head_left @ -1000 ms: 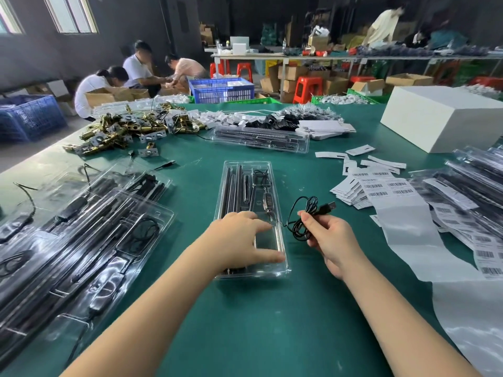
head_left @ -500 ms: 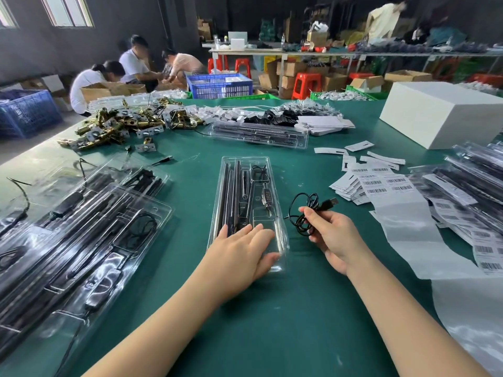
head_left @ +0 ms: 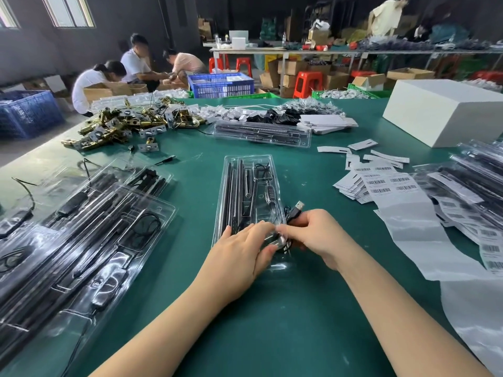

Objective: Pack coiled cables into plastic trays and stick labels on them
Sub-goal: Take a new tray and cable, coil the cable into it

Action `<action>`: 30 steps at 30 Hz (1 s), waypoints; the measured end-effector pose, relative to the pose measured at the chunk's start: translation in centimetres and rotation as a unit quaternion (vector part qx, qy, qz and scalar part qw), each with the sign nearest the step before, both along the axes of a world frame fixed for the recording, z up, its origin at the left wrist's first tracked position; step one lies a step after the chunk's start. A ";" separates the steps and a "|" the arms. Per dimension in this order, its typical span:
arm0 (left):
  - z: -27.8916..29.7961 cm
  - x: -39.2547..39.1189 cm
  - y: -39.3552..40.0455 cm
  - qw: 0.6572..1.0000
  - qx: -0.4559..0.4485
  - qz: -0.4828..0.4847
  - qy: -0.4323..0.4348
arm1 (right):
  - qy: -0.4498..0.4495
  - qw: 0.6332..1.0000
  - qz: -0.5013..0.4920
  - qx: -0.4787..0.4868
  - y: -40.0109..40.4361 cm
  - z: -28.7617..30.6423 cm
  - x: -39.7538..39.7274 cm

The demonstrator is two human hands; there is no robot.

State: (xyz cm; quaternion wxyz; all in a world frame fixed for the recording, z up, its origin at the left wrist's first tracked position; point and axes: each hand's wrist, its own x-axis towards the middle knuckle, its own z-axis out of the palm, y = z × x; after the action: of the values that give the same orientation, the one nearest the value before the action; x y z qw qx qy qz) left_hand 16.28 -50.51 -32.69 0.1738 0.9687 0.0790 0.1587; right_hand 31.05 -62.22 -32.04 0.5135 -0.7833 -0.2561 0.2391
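A clear, long, moulded plastic tray [head_left: 246, 186] is lying lengthwise on the green table mat [head_left: 272, 322], directly in front of the person. Its far compartments are already holding black rods and a small coil of wire; the near compartment is being filled at this moment. No label is showing on this tray, so by my judgement labelling is still to come. Strips of white barcode labels [head_left: 392, 186] are waiting on the mat to the right, well apart from the tray. Stacks of filled clear trays [head_left: 81, 235] are lying to the left, and more, some bearing labels, to the far right [head_left: 468, 183]; the batch appears to be partly complete.

The left hand [head_left: 239, 248] is lying nearly flat on the near end of the tray, fingers extended and pressing on the plastic, thumb beside the cable. The right hand [head_left: 313, 235] is curling its fingers around a coiled black USB cable [head_left: 292, 213], whose metal plug is protruding above the knuckles. The coil is sitting at the tray's near right edge, half hidden by both hands; whether it is seated in its recess cannot be told.
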 end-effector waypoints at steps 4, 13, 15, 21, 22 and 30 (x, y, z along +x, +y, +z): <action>-0.1 0.1 0.0 1.000 -0.004 -0.002 0.020 | 0.009 0.998 -0.051 -0.032 0.7 0.3 -0.1; -0.2 0.4 -0.2 0.999 0.014 0.031 0.035 | -0.067 0.987 -0.006 -0.148 0.7 1.3 0.4; -0.2 0.4 -0.2 0.999 0.007 0.041 0.029 | -0.064 0.986 -0.006 -0.156 0.8 1.4 0.6; -0.4 0.5 -0.5 0.999 0.012 0.044 0.008 | -0.173 0.969 -0.034 -0.170 0.3 0.5 0.0; -0.3 0.5 -0.7 0.999 0.012 0.046 0.005 | -0.188 0.969 -0.048 -0.150 0.2 0.3 -0.4; -0.5 0.9 -1.9 0.998 0.037 0.054 0.000 | -0.161 0.983 -0.082 -0.022 -0.8 -1.3 -1.1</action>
State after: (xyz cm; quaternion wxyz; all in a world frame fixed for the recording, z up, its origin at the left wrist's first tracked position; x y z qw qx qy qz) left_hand 17.20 -52.39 -33.17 0.1289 0.9689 0.1248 0.1707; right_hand 29.97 -63.01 -33.31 0.4657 -0.8412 -0.2651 0.0725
